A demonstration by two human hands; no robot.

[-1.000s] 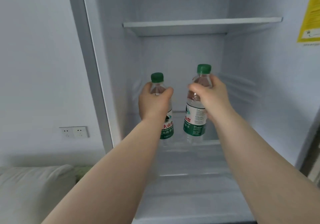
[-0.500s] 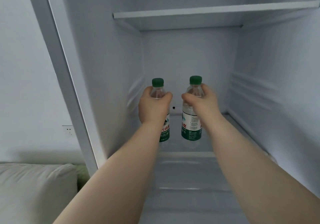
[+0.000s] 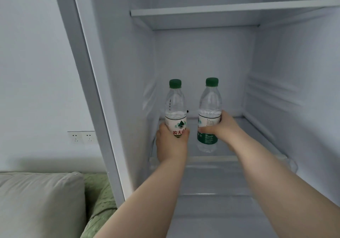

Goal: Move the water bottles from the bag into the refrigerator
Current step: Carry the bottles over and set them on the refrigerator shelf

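— Ahead of both hands and all round them: open refrigerator, arms reaching in from the front. Upper shelf is well above the hands, glass shelf right beneath them.

— And the bottles?

— Two water bottles, both upright, long axis vertical, side by side but not touching. The left bottle rises out of the left hand, the right bottle out of the right hand.

— Grip?

— L hand is wrapped round the lower label, w/ the base hidden behind it. R hand is curled round the mid label from the bottle's right side, w/ the bottom third showing below it.

— Down on the glass yet?

— R bottle's base looks on or just over it, behind the front edge; can't tell contact. L base is hidden, so can't tell either.

— So what does the next move hang on?

— Prob. set-down and release. The shelf lies straight below each hand and the bottles are already vertical, so no tilt is needed. Neither hand is nearer; each has its own bottle. The fridge's side wall sits just beyond the L hand, so there's little room to open that way.

— Smallest bits?

— Green caps, high above the hands, well short of the upper shelf.
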